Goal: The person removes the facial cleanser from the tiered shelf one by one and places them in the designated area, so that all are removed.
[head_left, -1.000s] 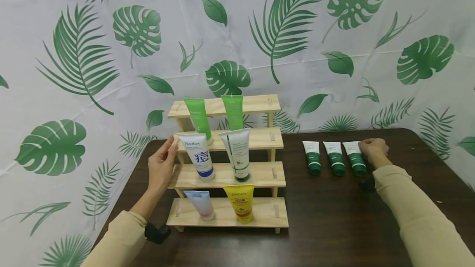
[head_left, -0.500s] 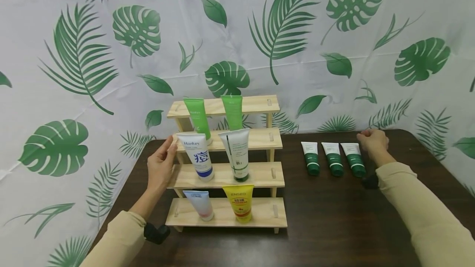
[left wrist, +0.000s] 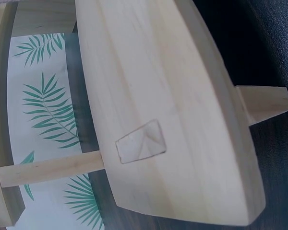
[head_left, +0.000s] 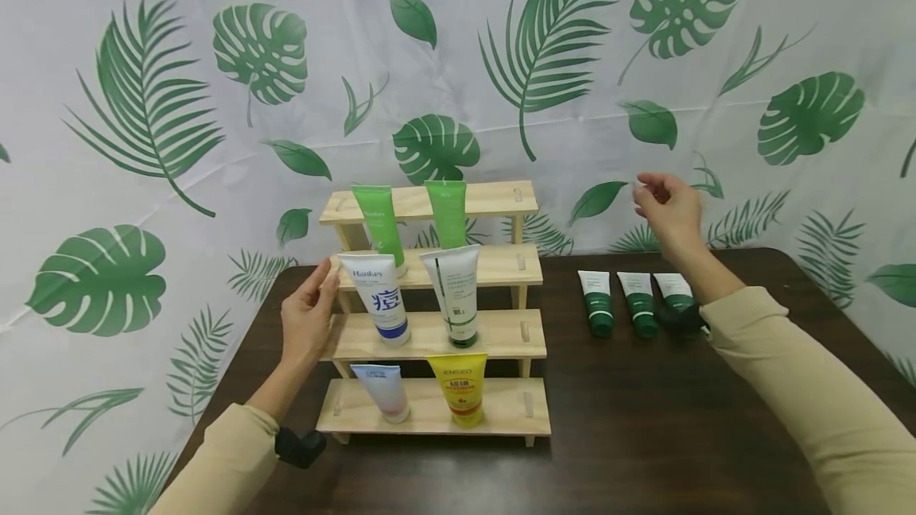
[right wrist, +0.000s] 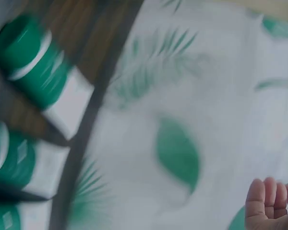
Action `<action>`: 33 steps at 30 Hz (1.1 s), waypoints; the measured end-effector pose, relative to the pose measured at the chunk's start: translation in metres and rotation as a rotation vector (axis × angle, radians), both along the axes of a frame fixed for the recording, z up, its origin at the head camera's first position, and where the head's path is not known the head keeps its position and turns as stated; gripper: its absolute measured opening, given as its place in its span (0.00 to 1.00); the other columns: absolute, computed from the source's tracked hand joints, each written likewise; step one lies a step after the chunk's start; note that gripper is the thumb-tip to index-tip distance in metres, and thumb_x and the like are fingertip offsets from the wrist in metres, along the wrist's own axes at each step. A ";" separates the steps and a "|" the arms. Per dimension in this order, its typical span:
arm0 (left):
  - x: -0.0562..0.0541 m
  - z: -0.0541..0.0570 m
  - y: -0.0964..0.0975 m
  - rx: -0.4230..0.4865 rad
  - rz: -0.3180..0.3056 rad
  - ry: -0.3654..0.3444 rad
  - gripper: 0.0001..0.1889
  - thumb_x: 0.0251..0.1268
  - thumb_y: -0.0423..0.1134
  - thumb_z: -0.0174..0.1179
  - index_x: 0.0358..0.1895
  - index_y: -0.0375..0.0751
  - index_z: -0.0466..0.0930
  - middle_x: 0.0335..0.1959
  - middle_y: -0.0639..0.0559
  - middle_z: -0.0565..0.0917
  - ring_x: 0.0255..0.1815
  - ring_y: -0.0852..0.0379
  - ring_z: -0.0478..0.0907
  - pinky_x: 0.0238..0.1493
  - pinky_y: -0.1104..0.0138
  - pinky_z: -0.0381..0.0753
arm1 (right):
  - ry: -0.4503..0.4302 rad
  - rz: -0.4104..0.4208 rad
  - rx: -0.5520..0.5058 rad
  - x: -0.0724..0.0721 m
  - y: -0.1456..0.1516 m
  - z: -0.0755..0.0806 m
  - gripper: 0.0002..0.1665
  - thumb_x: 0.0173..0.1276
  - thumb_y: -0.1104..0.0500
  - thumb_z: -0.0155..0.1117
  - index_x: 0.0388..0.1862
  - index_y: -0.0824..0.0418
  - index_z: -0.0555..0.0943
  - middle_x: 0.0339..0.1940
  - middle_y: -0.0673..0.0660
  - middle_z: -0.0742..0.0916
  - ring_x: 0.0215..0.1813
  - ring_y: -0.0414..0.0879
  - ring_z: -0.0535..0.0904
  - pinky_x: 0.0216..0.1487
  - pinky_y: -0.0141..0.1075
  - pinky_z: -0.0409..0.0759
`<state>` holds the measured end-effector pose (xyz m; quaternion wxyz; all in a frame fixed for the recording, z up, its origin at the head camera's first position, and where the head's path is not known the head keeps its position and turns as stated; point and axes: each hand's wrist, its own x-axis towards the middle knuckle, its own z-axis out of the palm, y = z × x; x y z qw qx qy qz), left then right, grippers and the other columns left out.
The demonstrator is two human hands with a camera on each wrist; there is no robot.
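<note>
My left hand pinches the left end of a stepped wooden display rack, at its second tier from the top. In the left wrist view a pale rack board fills most of the picture. Two green tubes stand on that second tier. Below them are a white-and-blue tube and a white tube. The lowest tier bears a pale blue-pink tube and a yellow tube. My right hand is raised above the table's back edge, fingers loosely bent, holding nothing.
Three white-and-green tubes lie in a row on the dark table, right of the rack; my right wrist partly covers the rightmost one. A leaf-print cloth hangs behind the table.
My right hand has left the rightmost white-and-green tube and risen up and to the left. The left hand stays at the rack's edge.
</note>
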<state>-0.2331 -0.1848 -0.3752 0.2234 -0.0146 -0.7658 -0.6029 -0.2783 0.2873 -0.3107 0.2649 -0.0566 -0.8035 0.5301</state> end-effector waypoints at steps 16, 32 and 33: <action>-0.001 -0.005 0.000 -0.007 0.009 0.014 0.21 0.68 0.38 0.56 0.61 0.31 0.72 0.62 0.42 0.73 0.45 0.81 0.73 0.44 0.86 0.72 | 0.212 0.397 -0.024 0.016 -0.099 0.042 0.21 0.67 0.63 0.60 0.56 0.71 0.75 0.35 0.48 0.78 0.37 0.38 0.77 0.41 0.23 0.78; 0.000 -0.004 0.000 -0.001 0.014 -0.008 0.21 0.68 0.38 0.55 0.61 0.32 0.71 0.62 0.44 0.73 0.47 0.81 0.72 0.47 0.86 0.70 | 0.238 0.624 -0.052 0.015 -0.150 0.050 0.23 0.64 0.69 0.62 0.57 0.73 0.73 0.43 0.64 0.80 0.43 0.39 0.75 0.44 0.26 0.76; 0.000 -0.004 0.000 0.001 0.013 -0.004 0.21 0.68 0.38 0.55 0.61 0.32 0.71 0.62 0.44 0.73 0.47 0.81 0.72 0.46 0.86 0.71 | 0.236 0.633 -0.055 0.015 -0.152 0.050 0.23 0.63 0.70 0.62 0.57 0.73 0.73 0.44 0.66 0.79 0.43 0.39 0.75 0.44 0.26 0.76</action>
